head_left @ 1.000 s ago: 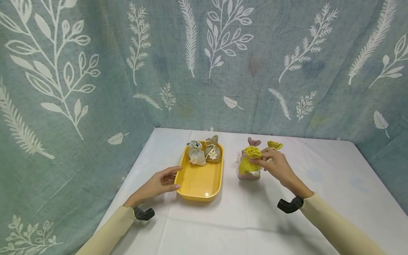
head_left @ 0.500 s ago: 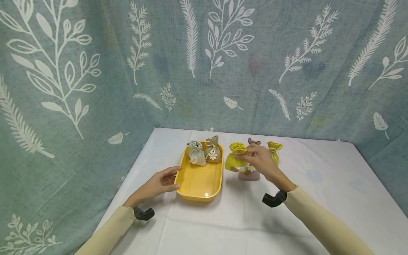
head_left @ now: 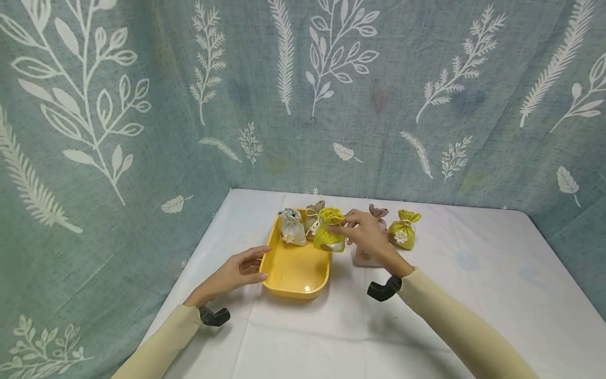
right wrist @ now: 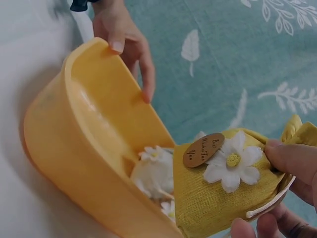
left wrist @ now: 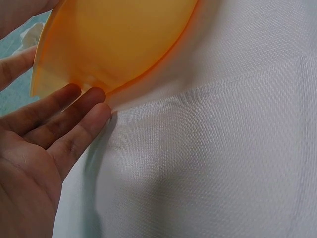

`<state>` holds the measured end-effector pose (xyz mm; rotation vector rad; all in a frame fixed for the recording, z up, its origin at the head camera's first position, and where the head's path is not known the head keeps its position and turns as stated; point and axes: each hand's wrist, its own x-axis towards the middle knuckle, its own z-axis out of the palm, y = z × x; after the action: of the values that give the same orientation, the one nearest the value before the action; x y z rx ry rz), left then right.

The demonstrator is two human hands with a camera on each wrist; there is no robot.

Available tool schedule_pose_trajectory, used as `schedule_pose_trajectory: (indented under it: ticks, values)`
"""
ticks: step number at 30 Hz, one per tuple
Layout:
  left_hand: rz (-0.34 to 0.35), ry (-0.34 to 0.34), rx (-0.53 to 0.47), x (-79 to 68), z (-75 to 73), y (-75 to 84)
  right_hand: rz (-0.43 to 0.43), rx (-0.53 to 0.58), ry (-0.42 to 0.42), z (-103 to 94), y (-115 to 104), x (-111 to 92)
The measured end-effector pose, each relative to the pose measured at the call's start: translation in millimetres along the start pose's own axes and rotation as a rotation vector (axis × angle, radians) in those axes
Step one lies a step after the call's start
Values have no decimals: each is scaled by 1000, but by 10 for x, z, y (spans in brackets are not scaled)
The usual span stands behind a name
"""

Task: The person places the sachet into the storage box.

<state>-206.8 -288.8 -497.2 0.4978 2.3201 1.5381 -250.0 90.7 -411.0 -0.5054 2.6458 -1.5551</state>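
Observation:
My right hand (head_left: pixel 366 234) pinches a yellow-green drawstring pouch (head_left: pixel 329 237) by its gathered neck. In the head view the pouch overlaps the right rim of the yellow tray (head_left: pixel 295 292). The right wrist view shows a white flower and a brown oval tag on the pouch (right wrist: pixel 223 208). At the tray's left side, my left hand (head_left: pixel 241 271) touches the wall with fingers fairly straight, the thumb at the rim. A pale grey pouch (head_left: pixel 293 234) and a brown pouch (head_left: pixel 312 218), partly hidden by the held one, stand at the tray's far end.
Right of the tray, a pink pouch (head_left: pixel 364 257) sits on the white cloth, partly behind my right hand. Another yellow-green pouch (head_left: pixel 402 231) with a white flower stands beside it. A leaf-patterned blue-green curtain (head_left: pixel 331 105) rises behind and left of the table (head_left: pixel 341 326).
My right hand has carried the yellow-green pouch leftward, from in front of the pink pouch to over the tray's right rim. The left hand stays at the tray.

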Motion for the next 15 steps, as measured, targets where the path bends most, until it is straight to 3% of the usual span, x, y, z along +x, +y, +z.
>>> schedule_pose_trajectory:
  ticks: [8, 15]
  values:
    - [3, 3, -1, -8, 1, 3, -44, 63, -45, 264, -53, 103]
    - [-1, 3, -10, -12, 3, 17, -2, 144, -84, 515, -78, 203]
